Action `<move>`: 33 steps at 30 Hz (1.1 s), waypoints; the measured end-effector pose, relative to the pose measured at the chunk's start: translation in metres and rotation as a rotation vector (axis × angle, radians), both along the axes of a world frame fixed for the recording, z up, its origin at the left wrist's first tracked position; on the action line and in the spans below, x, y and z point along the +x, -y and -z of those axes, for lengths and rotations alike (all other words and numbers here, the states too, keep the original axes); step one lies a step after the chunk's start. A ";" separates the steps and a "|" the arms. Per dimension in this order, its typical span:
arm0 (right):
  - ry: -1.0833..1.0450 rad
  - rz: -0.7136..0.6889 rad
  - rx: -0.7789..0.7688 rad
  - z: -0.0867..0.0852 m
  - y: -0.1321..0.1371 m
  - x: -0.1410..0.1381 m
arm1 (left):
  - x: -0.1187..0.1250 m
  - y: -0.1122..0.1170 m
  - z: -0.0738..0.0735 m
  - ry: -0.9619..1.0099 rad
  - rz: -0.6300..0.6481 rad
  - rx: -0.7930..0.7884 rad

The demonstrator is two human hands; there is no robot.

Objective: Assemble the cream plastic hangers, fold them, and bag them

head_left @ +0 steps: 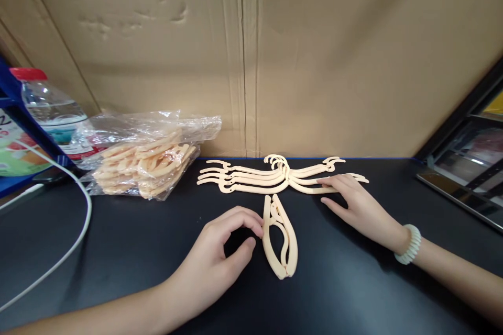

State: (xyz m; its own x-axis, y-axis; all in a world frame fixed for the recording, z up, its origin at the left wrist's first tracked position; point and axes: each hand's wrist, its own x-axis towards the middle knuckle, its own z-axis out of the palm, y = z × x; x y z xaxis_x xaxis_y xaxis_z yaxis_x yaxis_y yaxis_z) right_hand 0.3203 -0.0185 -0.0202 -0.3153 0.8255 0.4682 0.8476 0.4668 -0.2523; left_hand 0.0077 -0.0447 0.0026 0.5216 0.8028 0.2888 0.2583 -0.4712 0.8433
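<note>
- The left hand (220, 254) rests on the black tabletop (129, 251) near the middle, with its fingers loosely curled and a gap between thumb and forefinger; it grips nothing.
- Its fingertips (257, 227) touch the left edge of a folded hanger (280, 241), a peach plastic piece that lies flat and points from near to far.
- The right hand (353, 207) lies flat and spread, palm down, just right of the folded hanger; it closes on nothing.
- Its fingers (330, 182) press on the right ends of a row of spread hangers (251, 177), which lie side by side across the tabletop just beyond the folded one.
- A pale beaded bracelet (409, 244) sits on the right wrist.
- To the far left, a clear plastic bag (145, 162) holds more peach hangers.
- Left of the bag, a water bottle (49, 107) with a red cap stands beside a blue rack (23, 125).
- A white cable (80, 222) curves over the left side of the tabletop.
- A cardboard wall (314, 63) stands behind everything.
</note>
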 end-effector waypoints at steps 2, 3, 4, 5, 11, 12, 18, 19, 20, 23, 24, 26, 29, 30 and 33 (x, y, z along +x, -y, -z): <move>-0.011 -0.013 -0.010 -0.001 0.000 -0.001 | 0.000 0.001 -0.001 0.003 -0.003 0.000; -0.013 -0.024 -0.018 -0.001 0.000 -0.001 | 0.000 0.001 -0.001 0.004 -0.003 0.000; -0.012 -0.035 -0.028 -0.003 0.001 -0.001 | 0.000 0.001 -0.001 0.005 -0.003 -0.001; -0.010 -0.041 -0.039 -0.004 0.001 -0.002 | 0.000 0.001 -0.001 0.006 -0.002 -0.002; -0.051 -0.042 -0.054 -0.008 0.007 -0.007 | 0.000 0.002 0.000 0.019 -0.020 -0.005; -0.070 -0.020 -0.047 -0.008 0.007 -0.007 | 0.000 0.002 0.000 0.023 -0.026 -0.009; -0.246 0.116 0.067 -0.007 0.008 -0.007 | 0.000 0.001 0.001 0.124 -0.106 -0.141; -0.276 0.128 0.095 -0.008 0.009 -0.008 | 0.000 0.001 0.001 0.157 -0.132 -0.173; -0.303 0.139 0.120 -0.008 0.010 -0.008 | 0.000 0.001 0.001 0.190 -0.158 -0.200; -0.377 0.166 0.184 -0.010 0.012 -0.010 | 0.000 0.000 0.002 0.257 -0.224 -0.259; -0.394 0.165 0.204 -0.010 0.014 -0.011 | 0.000 0.000 0.003 0.272 -0.236 -0.275; -0.404 0.156 0.243 -0.011 0.016 -0.012 | 0.001 0.000 0.005 0.299 -0.259 -0.301; -0.351 0.121 0.272 -0.013 0.020 -0.014 | 0.001 -0.001 0.008 0.351 -0.290 -0.319; -0.327 0.099 0.277 -0.013 0.021 -0.014 | 0.001 -0.001 0.009 0.366 -0.298 -0.319; -0.252 0.021 0.273 -0.015 0.024 -0.015 | 0.001 -0.002 0.009 0.406 -0.310 -0.315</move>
